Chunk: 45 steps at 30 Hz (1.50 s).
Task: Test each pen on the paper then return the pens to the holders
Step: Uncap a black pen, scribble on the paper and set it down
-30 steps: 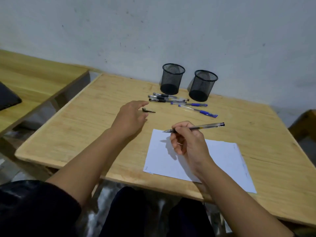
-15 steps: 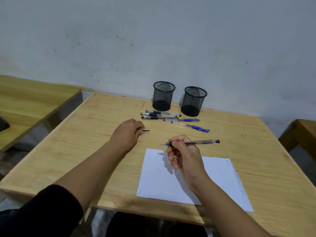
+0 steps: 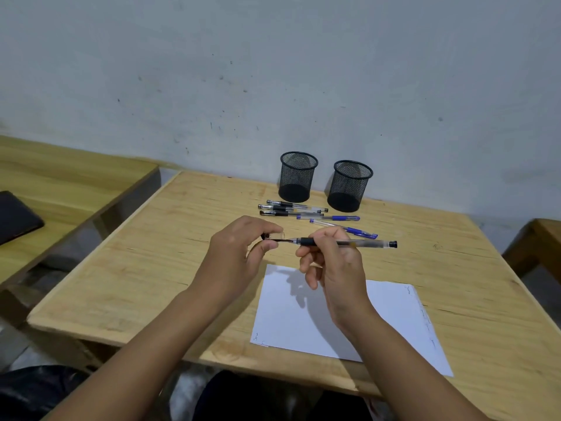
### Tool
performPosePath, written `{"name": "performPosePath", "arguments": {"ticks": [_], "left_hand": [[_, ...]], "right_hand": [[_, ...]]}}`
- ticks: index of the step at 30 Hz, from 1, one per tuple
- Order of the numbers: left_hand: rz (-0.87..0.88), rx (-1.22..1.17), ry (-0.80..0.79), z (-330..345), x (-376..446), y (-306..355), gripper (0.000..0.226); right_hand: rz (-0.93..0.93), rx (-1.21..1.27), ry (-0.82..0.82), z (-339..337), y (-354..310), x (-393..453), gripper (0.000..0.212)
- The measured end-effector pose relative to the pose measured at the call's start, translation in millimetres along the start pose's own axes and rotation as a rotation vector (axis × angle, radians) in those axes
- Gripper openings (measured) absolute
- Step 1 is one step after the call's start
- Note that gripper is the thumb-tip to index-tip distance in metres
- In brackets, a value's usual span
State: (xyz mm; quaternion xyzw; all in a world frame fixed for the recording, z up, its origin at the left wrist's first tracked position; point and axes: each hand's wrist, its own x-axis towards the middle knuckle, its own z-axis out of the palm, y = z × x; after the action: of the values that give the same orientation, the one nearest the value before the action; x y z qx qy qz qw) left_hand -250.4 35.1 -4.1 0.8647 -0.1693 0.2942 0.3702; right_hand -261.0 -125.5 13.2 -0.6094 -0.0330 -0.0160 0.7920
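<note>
My right hand (image 3: 335, 268) holds a clear pen with a black grip (image 3: 364, 244) level above the table, tip pointing left. My left hand (image 3: 239, 256) pinches the pen's cap (image 3: 274, 237) right at the pen's tip. A white sheet of paper (image 3: 291, 314) lies below my hands, with small scribbles at its edges. Several pens (image 3: 303, 212) lie in a loose row in front of two black mesh holders (image 3: 298, 177) (image 3: 350, 186) at the back of the wooden table (image 3: 158, 256). Nothing stands up out of either holder.
A grey wall rises right behind the holders. A second wooden table (image 3: 66, 177) stands to the left with a dark flat object (image 3: 15, 217) on it. Part of a wooden seat (image 3: 537, 247) shows at the right edge.
My left hand picked the cap up off the table and brought it to the pen's tip. My right hand lifted the pen slightly toward it.
</note>
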Motion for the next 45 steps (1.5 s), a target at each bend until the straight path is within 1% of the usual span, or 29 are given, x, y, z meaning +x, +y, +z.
{"name": "performPosePath", "arguments": {"ticks": [8, 13, 19, 22, 25, 29, 30, 31, 34, 36, 38, 41, 45], "left_hand": [[0.034, 0.018, 0.002, -6.8, -4.8, 7.5, 0.018], [0.062, 0.018, -0.017, -4.3, -8.3, 16.4, 0.019], [0.053, 0.036, -0.009, -0.3, -16.7, 19.5, 0.021], [0.015, 0.048, -0.040, 1.4, -23.6, 14.7, 0.020], [-0.041, -0.001, -0.073, -1.7, -24.0, 8.3, 0.019], [-0.102, -0.021, -0.067, -21.0, -7.1, -1.1, 0.018], [-0.126, -0.041, -0.067, -27.3, -3.0, -2.6, 0.020], [-0.152, -0.075, -0.069, -32.7, 0.4, -3.0, 0.024], [-0.234, -0.240, -0.058, -41.1, 11.3, 3.6, 0.031], [-0.237, -0.307, -0.051, -39.9, 18.0, 13.1, 0.031], [-0.210, -0.320, -0.060, -35.6, 22.9, 23.5, 0.030], [-0.172, -0.311, -0.073, -26.4, 28.2, 35.9, 0.025], [-0.187, -0.306, -0.032, -18.6, 36.6, 39.4, 0.021]], "right_hand": [[-0.026, 0.031, -0.001, -0.3, -3.8, -6.9, 0.019], [-0.052, -0.022, -0.048, 1.7, -2.2, -10.1, 0.017], [-0.075, -0.046, -0.048, 2.9, 5.3, -17.3, 0.014], [-0.042, -0.079, -0.056, 2.8, 13.2, -20.2, 0.013], [-0.027, -0.146, -0.072, 1.3, 13.5, -16.3, 0.014], [-0.029, -0.017, -0.040, -10.1, 3.0, -10.8, 0.015], [-0.028, -0.037, -0.043, -14.3, 1.4, -11.1, 0.016], [-0.023, -0.110, -0.061, -17.3, 1.0, -12.5, 0.016], [0.028, -0.385, -0.167, -18.3, 3.9, -18.5, 0.012], [0.028, -0.466, -0.188, -14.5, 5.7, -19.0, 0.007], [-0.006, -0.483, -0.157, -9.3, 3.7, -15.7, 0.010], [-0.081, -0.468, -0.137, -1.2, -2.3, -7.3, 0.020], [-0.140, -0.493, -0.104, 2.5, -7.5, 3.1, 0.026]]}}
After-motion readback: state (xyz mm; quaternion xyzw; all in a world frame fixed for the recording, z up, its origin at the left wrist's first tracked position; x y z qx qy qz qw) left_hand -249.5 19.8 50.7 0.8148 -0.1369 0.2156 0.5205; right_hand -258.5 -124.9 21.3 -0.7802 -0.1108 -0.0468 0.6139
